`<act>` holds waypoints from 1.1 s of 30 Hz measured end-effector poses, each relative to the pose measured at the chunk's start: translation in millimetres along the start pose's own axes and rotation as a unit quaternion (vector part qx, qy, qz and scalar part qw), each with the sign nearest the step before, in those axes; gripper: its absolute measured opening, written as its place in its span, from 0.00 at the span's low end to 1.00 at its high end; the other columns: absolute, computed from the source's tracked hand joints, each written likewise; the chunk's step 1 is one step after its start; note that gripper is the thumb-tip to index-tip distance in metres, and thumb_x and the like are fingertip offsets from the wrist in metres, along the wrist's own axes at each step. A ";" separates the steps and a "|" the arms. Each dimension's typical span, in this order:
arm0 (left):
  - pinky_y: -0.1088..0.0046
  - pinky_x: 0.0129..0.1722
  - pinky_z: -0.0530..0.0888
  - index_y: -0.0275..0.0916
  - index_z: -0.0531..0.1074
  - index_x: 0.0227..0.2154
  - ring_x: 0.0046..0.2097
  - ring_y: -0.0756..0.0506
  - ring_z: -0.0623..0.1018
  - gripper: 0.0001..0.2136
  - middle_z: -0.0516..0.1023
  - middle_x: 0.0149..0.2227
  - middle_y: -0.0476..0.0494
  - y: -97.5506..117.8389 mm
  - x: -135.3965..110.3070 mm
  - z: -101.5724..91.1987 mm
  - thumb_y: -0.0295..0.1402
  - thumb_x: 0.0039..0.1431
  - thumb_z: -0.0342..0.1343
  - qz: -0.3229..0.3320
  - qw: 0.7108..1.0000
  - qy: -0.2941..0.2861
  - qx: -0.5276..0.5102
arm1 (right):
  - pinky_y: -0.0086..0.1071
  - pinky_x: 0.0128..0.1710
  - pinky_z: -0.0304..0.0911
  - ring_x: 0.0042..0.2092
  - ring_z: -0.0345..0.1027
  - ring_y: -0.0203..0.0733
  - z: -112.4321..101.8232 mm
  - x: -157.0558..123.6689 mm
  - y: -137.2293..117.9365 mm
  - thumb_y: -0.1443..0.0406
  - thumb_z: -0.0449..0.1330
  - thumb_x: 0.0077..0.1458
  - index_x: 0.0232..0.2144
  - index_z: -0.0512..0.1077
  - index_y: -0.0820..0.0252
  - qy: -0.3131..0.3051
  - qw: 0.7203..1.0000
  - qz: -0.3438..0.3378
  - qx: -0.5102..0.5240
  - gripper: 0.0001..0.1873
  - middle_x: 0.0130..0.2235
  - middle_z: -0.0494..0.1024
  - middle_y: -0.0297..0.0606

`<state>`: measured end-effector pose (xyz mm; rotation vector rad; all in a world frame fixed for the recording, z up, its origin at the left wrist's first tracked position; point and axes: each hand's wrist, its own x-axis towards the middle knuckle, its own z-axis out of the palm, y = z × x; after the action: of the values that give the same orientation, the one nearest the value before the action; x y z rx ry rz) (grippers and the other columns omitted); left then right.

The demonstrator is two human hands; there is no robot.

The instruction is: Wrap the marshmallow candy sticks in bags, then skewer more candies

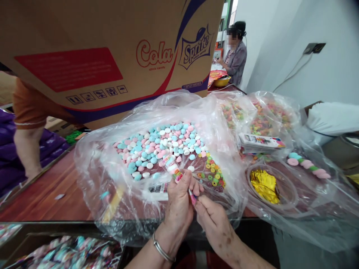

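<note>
My left hand (179,201), with a metal bangle at the wrist, grips a small clear tube of pastel candies (171,166) that points up and away from me. My right hand (213,218) pinches the tube's near end (192,197), touching the left fingers. Both hands hover over a clear plastic bag (95,175) spread on the wooden table (47,190). Inside the bag lie a heap of pink, white and blue round candies (159,145) and a patch of small coloured ring candies (211,173).
A large Cola/Sprite cardboard box (106,52) hangs over the table's far side, held by a person in an orange sleeve (28,108). Right: bags of ring candy (260,119), printed cards (260,142), gold twist ties (265,185), loose candies (307,164). Another person (235,56) stands far back.
</note>
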<state>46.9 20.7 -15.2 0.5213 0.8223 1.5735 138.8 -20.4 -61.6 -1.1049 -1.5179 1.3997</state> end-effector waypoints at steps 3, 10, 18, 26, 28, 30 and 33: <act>0.74 0.33 0.70 0.38 0.64 0.20 0.24 0.52 0.69 0.14 0.63 0.18 0.55 -1.9 -2.8 -2.5 0.33 0.60 0.57 0.020 0.999 -0.018 0.047 | 0.27 0.21 0.43 0.22 0.46 0.30 0.0 0.1 2.0 0.54 0.44 0.66 0.27 0.58 0.58 -0.006 1.000 -0.003 0.026 0.19 0.21 0.54 0.25; 0.75 0.36 0.68 0.37 0.74 0.30 0.28 0.49 0.73 0.07 0.69 0.18 0.52 -4.9 -15.0 -5.7 0.34 0.61 0.56 -0.073 0.994 -0.063 0.059 | 0.27 0.22 0.46 0.23 0.49 0.31 4.2 3.4 1.9 0.48 0.44 0.64 0.33 0.65 0.60 -0.006 0.996 0.027 0.080 0.23 0.23 0.56 0.27; 0.77 0.31 0.67 0.36 0.74 0.26 0.23 0.50 0.67 0.13 0.59 0.13 0.56 -0.5 -14.1 -17.3 0.42 0.59 0.58 -0.058 0.989 -0.006 0.137 | 0.28 0.31 0.57 0.29 0.60 0.35 -34.6 5.0 -27.4 0.59 0.47 0.65 0.27 0.67 0.59 -0.038 0.983 -0.053 -0.171 0.17 0.26 0.67 0.32; 0.70 0.34 0.69 0.39 0.75 0.26 0.30 0.45 0.72 0.07 0.75 0.25 0.46 3.7 -27.5 -10.9 0.34 0.57 0.56 0.001 0.920 -0.042 0.390 | 0.39 0.47 0.61 0.44 0.63 0.45 -39.9 20.5 -52.4 0.62 0.53 0.62 0.38 0.71 0.61 -0.002 0.948 -0.165 -0.270 0.09 0.39 0.70 0.41; 0.67 0.39 0.70 0.39 0.76 0.29 0.34 0.42 0.74 0.06 0.78 0.28 0.43 2.5 -30.5 -9.1 0.31 0.57 0.55 0.033 0.887 -0.068 0.456 | 0.39 0.46 0.61 0.42 0.62 0.44 -37.8 22.7 -54.0 0.64 0.50 0.63 0.31 0.69 0.61 -0.027 0.948 -0.168 -0.268 0.11 0.37 0.70 0.40; 0.66 0.42 0.70 0.39 0.76 0.32 0.37 0.40 0.76 0.06 0.80 0.33 0.40 3.9 -32.6 -7.8 0.31 0.57 0.54 0.022 0.864 -0.107 0.492 | 0.38 0.45 0.61 0.41 0.62 0.43 -37.7 24.1 -53.2 0.65 0.48 0.64 0.29 0.66 0.60 -0.033 0.948 -0.174 -0.265 0.13 0.36 0.69 0.40; 0.66 0.45 0.70 0.39 0.75 0.38 0.44 0.38 0.77 0.09 0.79 0.42 0.36 17.8 -38.5 -4.0 0.29 0.54 0.57 -0.002 0.827 -0.173 0.535 | 0.36 0.40 0.61 0.38 0.62 0.41 -40.3 26.9 -48.6 0.67 0.47 0.64 0.29 0.63 0.59 -0.002 0.941 -0.178 -0.287 0.11 0.35 0.69 0.38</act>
<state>39.0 -18.2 0.2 1.5510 1.3730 0.8237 163.8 17.2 -10.0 -1.0756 -2.0792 0.7258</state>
